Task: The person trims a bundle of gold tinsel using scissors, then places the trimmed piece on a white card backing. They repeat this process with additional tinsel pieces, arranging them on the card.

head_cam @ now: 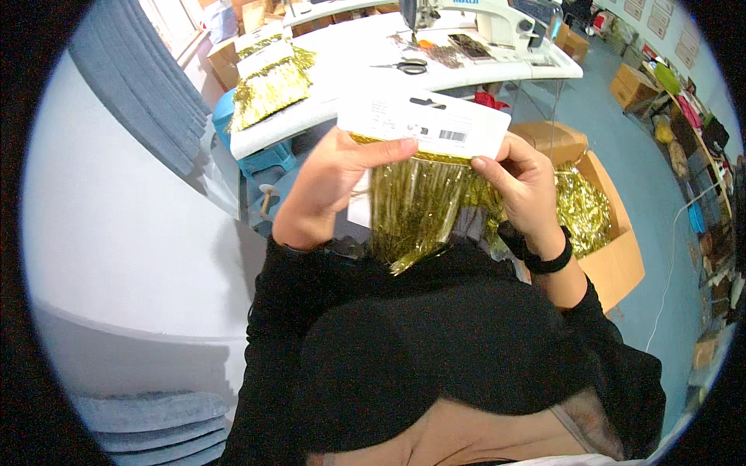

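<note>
Between my two hands I hold a white header card [428, 125] with a hang slot, a barcode and printing. A gold foil tinsel fringe [417, 204] hangs from the card's lower edge, its strands reaching down towards my lap. My left hand [344, 169] grips the left end, its thumb lying along the gold band. At the right end, my right hand [521, 183] pinches the band and card between thumb and fingers. My fingers behind the card are mostly hidden.
Ahead, a white table [344, 58] carries black-handled scissors [408, 66], a sewing machine [501, 23], a phone [469, 46] and a stack of carded gold fringes [271, 87]. A cardboard box [620, 256] of gold tinsel [583, 209] stands right. A blue stool [268, 160] is under the table's left end.
</note>
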Demonstrator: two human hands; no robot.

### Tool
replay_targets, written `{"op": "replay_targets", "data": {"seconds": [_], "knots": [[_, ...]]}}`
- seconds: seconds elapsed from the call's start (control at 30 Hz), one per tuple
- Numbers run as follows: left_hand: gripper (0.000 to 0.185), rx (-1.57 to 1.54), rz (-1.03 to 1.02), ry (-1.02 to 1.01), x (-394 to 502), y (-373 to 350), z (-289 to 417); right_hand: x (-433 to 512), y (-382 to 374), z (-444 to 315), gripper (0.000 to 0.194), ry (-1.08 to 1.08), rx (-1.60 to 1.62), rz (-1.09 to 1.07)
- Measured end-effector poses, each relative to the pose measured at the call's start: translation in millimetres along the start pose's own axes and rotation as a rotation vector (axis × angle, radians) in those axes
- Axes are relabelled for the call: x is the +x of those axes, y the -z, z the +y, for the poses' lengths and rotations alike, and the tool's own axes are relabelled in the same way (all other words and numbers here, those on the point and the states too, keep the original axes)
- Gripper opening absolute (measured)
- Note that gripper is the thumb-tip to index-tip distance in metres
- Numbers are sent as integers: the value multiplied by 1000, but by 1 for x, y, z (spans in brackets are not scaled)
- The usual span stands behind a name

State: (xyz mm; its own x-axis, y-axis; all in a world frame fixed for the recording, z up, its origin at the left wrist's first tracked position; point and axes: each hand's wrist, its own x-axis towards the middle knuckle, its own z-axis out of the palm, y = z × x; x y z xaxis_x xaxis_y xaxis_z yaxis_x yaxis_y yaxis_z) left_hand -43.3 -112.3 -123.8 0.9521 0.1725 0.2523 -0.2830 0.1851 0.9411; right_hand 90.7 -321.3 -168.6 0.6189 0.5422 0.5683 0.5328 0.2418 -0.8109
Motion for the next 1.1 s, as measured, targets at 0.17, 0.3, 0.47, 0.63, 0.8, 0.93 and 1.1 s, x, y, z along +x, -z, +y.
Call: {"op": "replay_targets", "data": {"seconds": [0.17,0.3,0.47,0.63,0.8,0.93,1.1], "knots": [[43,-54,65,-5,1,-10,-13,2,1,18,26,-89,5,126],[35,469,201,-107,-2,-28,-22,4,-2,32,23,-70,-87,201],[27,968,373,-444,2,-48,-32,2,-9,31,14,50,-326,186],[22,1073,370,-622,1,-52,-33,5,-15,22,11,34,-276,176],[23,977,411,-594,5,-50,-37,1,-19,11,10,47,-291,129],[23,685,449,-413,7,-48,-37,-1,-18,2,11,96,-246,117],[27,635,386,-318,2,-48,-36,0,-16,-6,11,144,-328,112]]}}
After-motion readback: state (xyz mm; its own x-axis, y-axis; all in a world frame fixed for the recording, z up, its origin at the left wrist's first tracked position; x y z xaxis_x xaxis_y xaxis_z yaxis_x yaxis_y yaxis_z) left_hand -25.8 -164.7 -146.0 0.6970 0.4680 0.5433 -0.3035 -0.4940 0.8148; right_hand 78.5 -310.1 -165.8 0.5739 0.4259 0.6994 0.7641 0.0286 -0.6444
